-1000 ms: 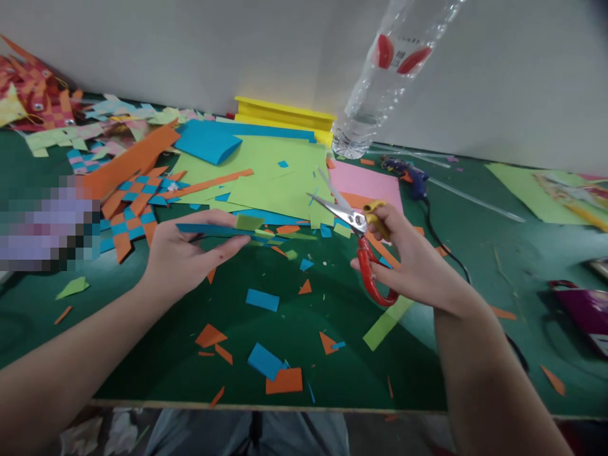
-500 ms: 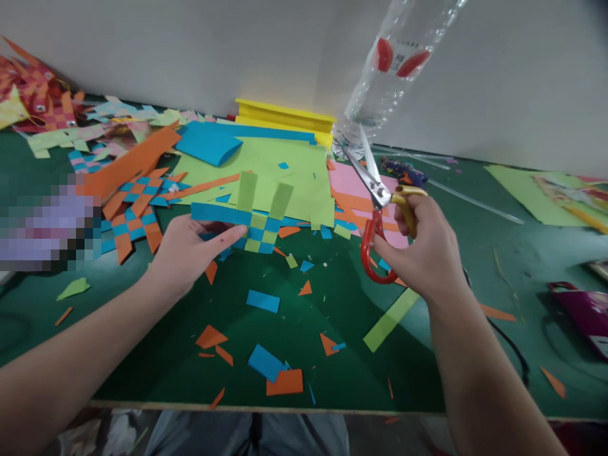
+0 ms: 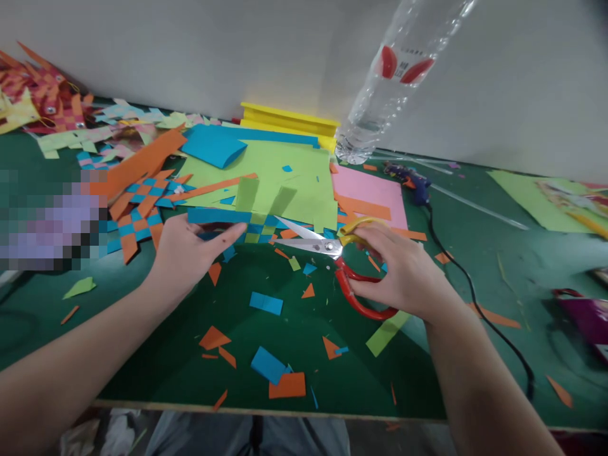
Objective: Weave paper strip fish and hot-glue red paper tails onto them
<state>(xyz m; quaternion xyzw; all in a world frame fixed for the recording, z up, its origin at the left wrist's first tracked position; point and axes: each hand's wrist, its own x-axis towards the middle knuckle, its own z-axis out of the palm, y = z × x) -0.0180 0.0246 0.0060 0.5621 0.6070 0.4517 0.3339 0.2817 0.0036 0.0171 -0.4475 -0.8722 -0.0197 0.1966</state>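
Between the thumb and fingers of my left hand (image 3: 197, 250) is a woven paper piece (image 3: 259, 221), a blue and light green checkerboard with two green strips standing up from it. My right hand (image 3: 403, 269) has its fingers through the handles of a pair of scissors (image 3: 330, 247), one handle yellow and the other red. The blades are parted and point left, with their tips close to the right edge of the woven piece. Whether the tips touch the paper, I cannot tell. Small blue, orange and green paper scraps (image 3: 266, 303) lie below on the green table.
Green paper sheets (image 3: 294, 164) and a pink sheet (image 3: 370, 183) lie behind my hands. A plastic bottle (image 3: 370, 114) stands by the wall, near a glue gun (image 3: 413, 180) with a black cord. More woven pieces (image 3: 137, 225) are heaped at left; a purple object (image 3: 584, 320) lies far right.
My right hand has brought the scissors left and down, turning the blades from pointing up to pointing left at the woven piece. My left hand has barely moved; the paper tilts flatter.
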